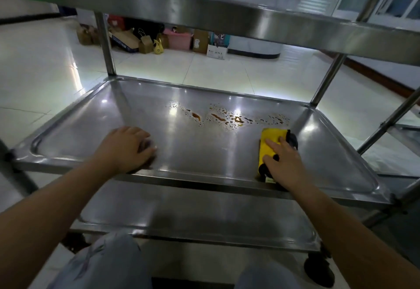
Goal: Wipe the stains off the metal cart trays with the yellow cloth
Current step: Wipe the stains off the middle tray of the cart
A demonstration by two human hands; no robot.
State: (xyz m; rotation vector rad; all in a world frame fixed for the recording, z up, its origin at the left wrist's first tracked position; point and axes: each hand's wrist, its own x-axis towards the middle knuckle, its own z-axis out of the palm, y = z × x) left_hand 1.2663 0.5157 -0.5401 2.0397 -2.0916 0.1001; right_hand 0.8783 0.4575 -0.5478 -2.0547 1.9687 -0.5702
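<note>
Pale tiled floor beyond a steel cart, boxes and paper bags stacked along the far wall. Middle tray shallow, raised lip all round; brown stains and droplets strewn across its far half, toward the right. Yellow cloth folded, flat on the tray's right side, just short of the stains, pressed under straight fingers of the right hand. Left hand palm-down, fingers relaxed, on the near-left of the tray. Bare steel between both hands. Top tray overhead; bottom tray beneath, near the knees.
</note>
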